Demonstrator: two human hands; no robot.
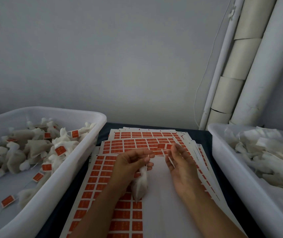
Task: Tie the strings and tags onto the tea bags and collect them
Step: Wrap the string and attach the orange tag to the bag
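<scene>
Mid-tagging, by the look of it. Left hand (pixel 130 162) raised over the sticker sheets (pixel 103 177), fingers curled round the gathered neck of one tea bag (pixel 140 184) so the pouch hangs free below — a grip that leaves the string (pixel 148 159) end sticking up between thumb and forefinger, ready for a label. Right hand (pixel 182 167) just beside it, palm turned inward, fingers loosely curled, fingertips close to an orange tag (pixel 169 146) at the top; whether actually pinching that tag or merely reaching over the sheet behind, cannot tell.

Sheets fanned out flat on the dark surface (pixel 204 134) directly under both hands, presumably so tags peel off within easy reach. White bin on the left (pixel 85 145) holding finished bags with orange tags attached — the collecting place, close to the hand that holds the bag. White bin on the right (pixel 223 152) heaped with plain untagged bags, near the free hand for picking the next one.

Likely next: folding the tag over the string end, then dropping the bag leftward.
</scene>
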